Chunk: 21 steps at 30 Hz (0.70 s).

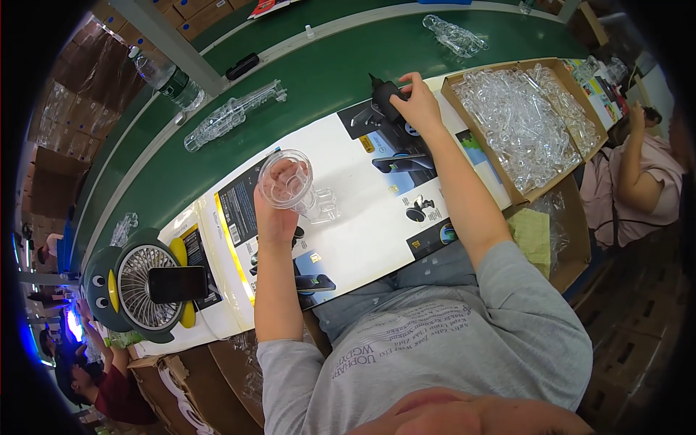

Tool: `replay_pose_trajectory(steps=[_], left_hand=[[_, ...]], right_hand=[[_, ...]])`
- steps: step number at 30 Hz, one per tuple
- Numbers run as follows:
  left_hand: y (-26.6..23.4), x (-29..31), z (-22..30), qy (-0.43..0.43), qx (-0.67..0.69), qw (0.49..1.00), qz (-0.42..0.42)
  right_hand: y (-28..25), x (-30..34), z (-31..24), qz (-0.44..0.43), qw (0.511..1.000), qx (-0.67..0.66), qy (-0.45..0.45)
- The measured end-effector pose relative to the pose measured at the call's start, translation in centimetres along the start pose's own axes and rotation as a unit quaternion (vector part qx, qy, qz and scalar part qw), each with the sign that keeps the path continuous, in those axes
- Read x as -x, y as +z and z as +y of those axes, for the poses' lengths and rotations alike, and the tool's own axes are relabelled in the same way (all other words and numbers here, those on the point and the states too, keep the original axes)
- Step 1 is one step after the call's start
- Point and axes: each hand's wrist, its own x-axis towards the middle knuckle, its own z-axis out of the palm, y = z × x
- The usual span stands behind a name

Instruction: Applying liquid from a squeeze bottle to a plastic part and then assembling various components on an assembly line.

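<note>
My left hand point(274, 223) is closed around a clear plastic part point(326, 206) with a wide round cup at its top end. It is held over the printed cardboard sheet point(355, 246) in front of me, and some of my fingers show through the clear wall. Farther off to the right, my right hand point(420, 105) grips a black squeeze bottle point(384, 96) with a pointed nozzle. That bottle is at the sheet's far edge, its nozzle tilted up and away from me.
An open cardboard box point(464, 122) of small clear plastic pieces stands right. Clear plastic assemblies point(235, 114) lie on the green belt point(326, 90), near a water bottle point(170, 81). A penguin-shaped fan point(138, 286) and phone point(177, 284) stand left. Another person point(634, 177) sits right.
</note>
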Motion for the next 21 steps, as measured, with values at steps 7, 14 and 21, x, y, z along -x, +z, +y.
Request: replay_pose_trajectory(steps=[7, 14, 21], left_hand=[[1.0, -0.1, 0.1, -0.006, 0.012, 1.0, -0.004], [-0.2, -0.5, -0.3, 0.04, 0.037, 0.998, 0.013], [0.9, -0.4, -0.1, 0.075, 0.024, 0.997, 0.011]], right_hand=[[-0.1, 0.3, -0.5, 0.076, 0.994, 0.037, -0.073], [2.6, 5.3, -6.5, -0.01, 0.964, -0.106, -0.245], [3.8, 10.0, -9.5, -0.244, 0.885, -0.248, -0.308]])
